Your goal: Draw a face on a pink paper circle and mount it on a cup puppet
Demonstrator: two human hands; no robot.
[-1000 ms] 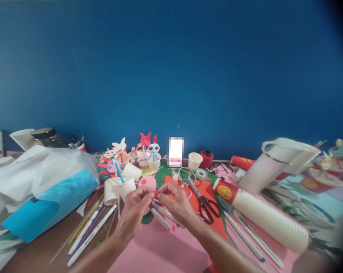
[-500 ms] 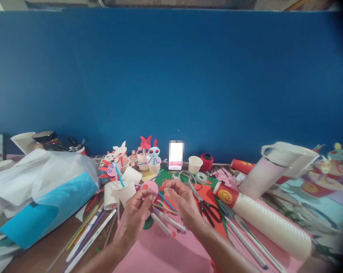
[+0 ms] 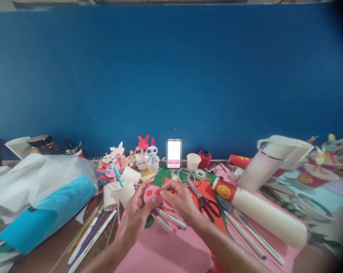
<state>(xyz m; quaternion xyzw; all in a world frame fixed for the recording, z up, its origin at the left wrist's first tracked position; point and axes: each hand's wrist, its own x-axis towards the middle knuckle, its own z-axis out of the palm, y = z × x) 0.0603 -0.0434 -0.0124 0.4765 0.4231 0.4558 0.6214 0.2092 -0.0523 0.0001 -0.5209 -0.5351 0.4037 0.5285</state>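
Observation:
My left hand (image 3: 139,206) grips a pink paper disc (image 3: 149,194) by its edge, thumb in front and fingers behind. One red dot shows on the disc's left half. At the disc's right side, my right hand (image 3: 178,199) pinches a small red paper dot (image 3: 159,190) against the pink surface. Beneath the hands lie white markers (image 3: 171,219) on a pink paper sheet (image 3: 165,250). Black-handled scissors (image 3: 207,204) rest on orange paper just right of my right hand. A white paper cup (image 3: 126,194) with a blue stick stands beside my left hand.
A long stack of paper cups (image 3: 268,216) lies at the right, near a white pitcher (image 3: 262,167). Paper-figure cups (image 3: 152,163) stand at the back left. A plastic bag with blue paper (image 3: 46,216) fills the left. A lit phone (image 3: 174,153) stands against the blue wall.
My right hand has brought the red dot leftward to the pink disc. The disc now faces me more fully, and both hands have come closer together.

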